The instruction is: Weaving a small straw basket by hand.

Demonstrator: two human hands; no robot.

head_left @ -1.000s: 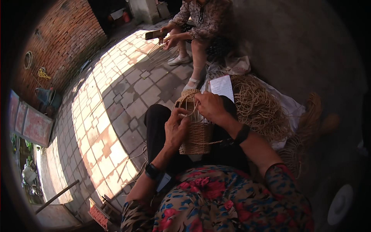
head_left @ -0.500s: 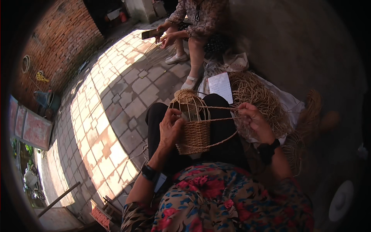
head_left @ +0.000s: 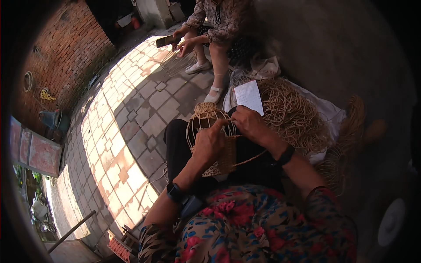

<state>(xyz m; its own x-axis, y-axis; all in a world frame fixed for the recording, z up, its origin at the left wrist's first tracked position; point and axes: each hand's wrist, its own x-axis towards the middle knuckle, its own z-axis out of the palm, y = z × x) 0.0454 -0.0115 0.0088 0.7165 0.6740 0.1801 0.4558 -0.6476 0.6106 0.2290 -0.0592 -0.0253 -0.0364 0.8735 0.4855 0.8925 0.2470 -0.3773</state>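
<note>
A small straw-coloured basket (head_left: 229, 155) rests across my dark-trousered lap, its lower wall tightly woven. Bare curved stakes run from that wall to a round woven end (head_left: 205, 107) farther from me. My left hand (head_left: 209, 141) is closed on the basket's near side, its index finger stretched over the stakes. Close by, my right hand (head_left: 251, 125) pinches a twisted straw cord at the stakes, its fingertips almost meeting the left index finger. One length of cord (head_left: 253, 158) loops from the basket's lower edge up to the right. My hands hide part of the weave.
A heap of loose straw cord (head_left: 289, 109) lies on white sheeting to the right, with a written paper sheet (head_left: 249, 97) on it. Ahead, a seated person (head_left: 215, 39) holds a phone (head_left: 165, 41). Stone paving (head_left: 140, 114) and a brick wall (head_left: 72, 48) lie left.
My right hand has moved left and away from me, from the pulled-out cord to the basket's stakes. My left hand has shifted right, over the basket, with its index finger now reaching out.
</note>
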